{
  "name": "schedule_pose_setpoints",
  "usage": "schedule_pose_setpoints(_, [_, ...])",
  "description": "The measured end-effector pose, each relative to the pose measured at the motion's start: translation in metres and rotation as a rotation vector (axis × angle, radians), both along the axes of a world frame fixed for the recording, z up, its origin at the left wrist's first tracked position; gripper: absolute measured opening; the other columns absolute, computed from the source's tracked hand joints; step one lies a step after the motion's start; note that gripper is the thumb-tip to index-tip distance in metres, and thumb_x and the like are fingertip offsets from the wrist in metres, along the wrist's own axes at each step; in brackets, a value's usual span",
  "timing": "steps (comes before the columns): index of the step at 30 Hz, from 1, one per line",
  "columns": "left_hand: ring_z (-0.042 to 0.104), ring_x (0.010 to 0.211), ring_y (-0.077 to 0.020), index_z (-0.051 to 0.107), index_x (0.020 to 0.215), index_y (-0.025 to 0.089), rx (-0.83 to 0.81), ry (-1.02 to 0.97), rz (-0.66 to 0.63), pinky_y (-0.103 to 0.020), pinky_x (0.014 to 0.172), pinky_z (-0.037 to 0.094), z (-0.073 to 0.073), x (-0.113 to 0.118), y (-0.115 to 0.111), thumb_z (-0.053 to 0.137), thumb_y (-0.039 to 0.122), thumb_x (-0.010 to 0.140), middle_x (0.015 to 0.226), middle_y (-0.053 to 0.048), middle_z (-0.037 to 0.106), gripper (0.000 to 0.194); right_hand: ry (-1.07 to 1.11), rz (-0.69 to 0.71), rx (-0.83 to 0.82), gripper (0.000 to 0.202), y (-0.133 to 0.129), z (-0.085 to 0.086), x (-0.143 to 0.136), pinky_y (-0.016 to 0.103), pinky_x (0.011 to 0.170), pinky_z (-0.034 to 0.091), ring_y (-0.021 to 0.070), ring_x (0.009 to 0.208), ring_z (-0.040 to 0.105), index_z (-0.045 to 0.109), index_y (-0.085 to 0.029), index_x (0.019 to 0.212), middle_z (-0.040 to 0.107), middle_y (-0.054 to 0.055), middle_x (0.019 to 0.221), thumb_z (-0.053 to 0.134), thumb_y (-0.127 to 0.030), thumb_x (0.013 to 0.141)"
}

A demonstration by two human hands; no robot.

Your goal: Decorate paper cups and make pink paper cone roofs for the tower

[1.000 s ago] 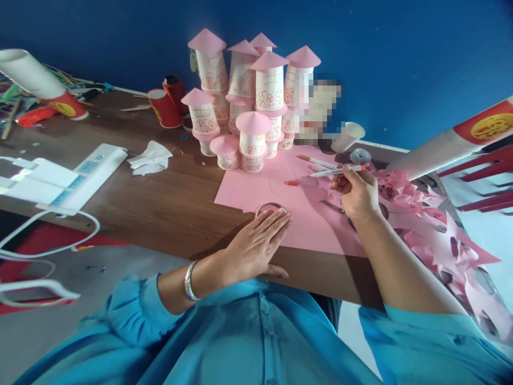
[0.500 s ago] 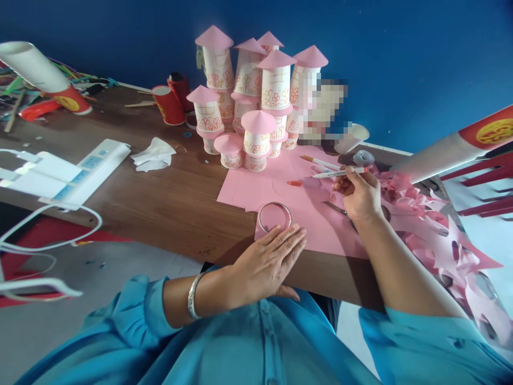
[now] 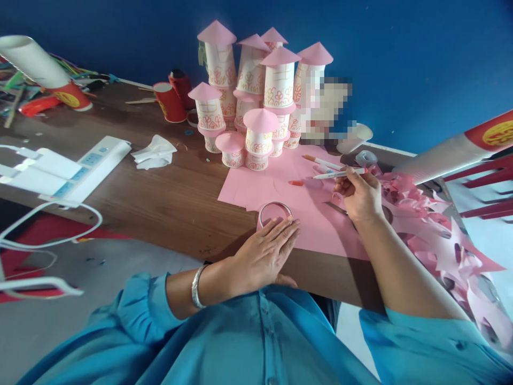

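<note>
Pink paper sheets (image 3: pixel 320 230) lie stacked at the table's near edge. On them rests a thin round ring (image 3: pixel 262 209). My left hand (image 3: pixel 262 256) lies flat with fingers stretched out, its fingertips over the ring's near right rim and hiding that part. A white marker (image 3: pixel 336 174) with a red end is pinched in my right hand (image 3: pixel 363 198), held over the paper with its tip pointing left. Below that hand, the scissors (image 3: pixel 336 207) show only in part. An orange-tipped marker (image 3: pixel 296 183) and a brown-tipped marker (image 3: pixel 316 160) lie close by.
Behind the paper stands a cluster of paper-cup towers (image 3: pixel 278 80) with pink cone roofs. Pink paper scraps (image 3: pixel 441 230) heap up on the right, near a tape roll (image 3: pixel 365 158). On the left are a power strip (image 3: pixel 94 166), crumpled tissue (image 3: pixel 154 152) and red cups (image 3: pixel 170 101).
My left hand has slid slightly left and forward, its fingers now covering more of the ring's right side. My right hand keeps the marker in nearly the same place. The view has shifted a little.
</note>
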State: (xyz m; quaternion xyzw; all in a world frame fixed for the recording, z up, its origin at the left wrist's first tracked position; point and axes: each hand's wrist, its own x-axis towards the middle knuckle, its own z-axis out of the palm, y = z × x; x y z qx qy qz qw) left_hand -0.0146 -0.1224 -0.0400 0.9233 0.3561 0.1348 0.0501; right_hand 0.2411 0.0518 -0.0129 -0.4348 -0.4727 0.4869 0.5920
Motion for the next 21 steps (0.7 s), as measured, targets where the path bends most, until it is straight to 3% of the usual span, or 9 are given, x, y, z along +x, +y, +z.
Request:
schedule_pose_setpoints(8, [0.027, 0.164, -0.0371, 0.027, 0.165, -0.002, 0.019, -0.015, 0.008, -0.051, 0.135, 0.021, -0.0012, 0.0001, -0.0020, 0.037, 0.093, 0.087, 0.171, -0.028, 0.035, 0.123, 0.007, -0.001, -0.014, 0.042, -0.0006, 0.0022, -0.0010, 0.025, 0.048, 0.052, 0.0127, 0.057, 0.059, 0.074, -0.021, 0.078, 0.067, -0.002, 0.066, 0.097, -0.054, 0.067])
schedule_pose_setpoints(21, [0.031, 0.163, -0.0384, 0.027, 0.165, -0.002, -0.004, -0.051, -0.012, -0.052, 0.133, 0.026, -0.0003, -0.0013, -0.0006, 0.042, 0.091, 0.087, 0.171, -0.029, 0.036, 0.122, 0.017, -0.002, -0.023, 0.039, 0.0007, -0.0008, 0.0007, 0.025, 0.047, 0.053, 0.0131, 0.057, 0.060, 0.076, -0.023, 0.080, 0.068, -0.002, 0.067, 0.097, -0.053, 0.068])
